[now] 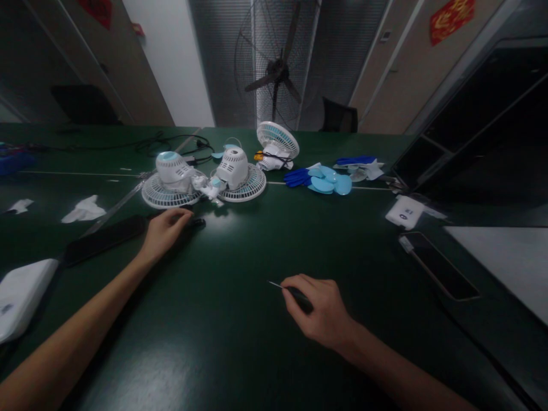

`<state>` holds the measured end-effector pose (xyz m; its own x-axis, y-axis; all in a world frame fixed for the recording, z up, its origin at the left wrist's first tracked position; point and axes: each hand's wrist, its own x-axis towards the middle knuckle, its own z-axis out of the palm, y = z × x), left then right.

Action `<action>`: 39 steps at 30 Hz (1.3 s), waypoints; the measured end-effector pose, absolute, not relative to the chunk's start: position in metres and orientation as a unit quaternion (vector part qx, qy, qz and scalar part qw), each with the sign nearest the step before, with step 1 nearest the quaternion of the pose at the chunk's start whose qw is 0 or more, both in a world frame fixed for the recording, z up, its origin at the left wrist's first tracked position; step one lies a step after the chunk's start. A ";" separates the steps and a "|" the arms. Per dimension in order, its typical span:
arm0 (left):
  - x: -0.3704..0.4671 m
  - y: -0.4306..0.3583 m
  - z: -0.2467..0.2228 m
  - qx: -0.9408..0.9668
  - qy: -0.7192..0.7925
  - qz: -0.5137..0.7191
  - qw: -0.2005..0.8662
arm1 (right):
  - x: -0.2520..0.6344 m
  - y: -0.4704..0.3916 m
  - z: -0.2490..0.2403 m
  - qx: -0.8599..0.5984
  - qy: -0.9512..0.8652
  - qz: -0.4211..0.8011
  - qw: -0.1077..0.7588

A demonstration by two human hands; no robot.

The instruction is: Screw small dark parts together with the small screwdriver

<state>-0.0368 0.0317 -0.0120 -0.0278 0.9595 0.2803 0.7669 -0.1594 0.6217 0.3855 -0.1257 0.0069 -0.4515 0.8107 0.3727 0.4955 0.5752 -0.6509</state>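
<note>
My right hand is closed round the dark handle of a screwdriver, its thin metal shaft pointing left above the green table. Farther left, my left hand is beside a small black object; its fingers are bent together, and what they hold, if anything, is hidden. Just beyond it lie two white fans, one at the left and one beside it, both with grilles down. A third white fan stands farther back with its grille tilted up.
Light blue fan blades lie by a blue glove. At right are a white box and a phone. A black tray-like item and a white device sit at left. Cables cross the back left.
</note>
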 end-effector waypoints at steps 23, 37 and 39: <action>-0.026 0.031 -0.007 0.645 0.634 0.347 0.249 | 0.385 -0.125 0.006 -0.406 -0.819 0.235 0.331; 0.062 -0.027 0.009 0.842 0.381 0.207 0.320 | 0.384 -0.124 0.004 -0.418 -0.829 0.226 0.295; 0.085 -0.045 0.012 0.861 0.314 0.194 0.349 | 0.383 -0.124 0.004 -0.416 -0.836 0.216 0.284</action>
<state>0.0855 -0.0453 0.0122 0.7270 0.6769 0.1155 0.4058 -0.5591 0.7230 0.3832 -0.1240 0.0036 -0.4923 0.8190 0.2946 0.5737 0.5599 -0.5978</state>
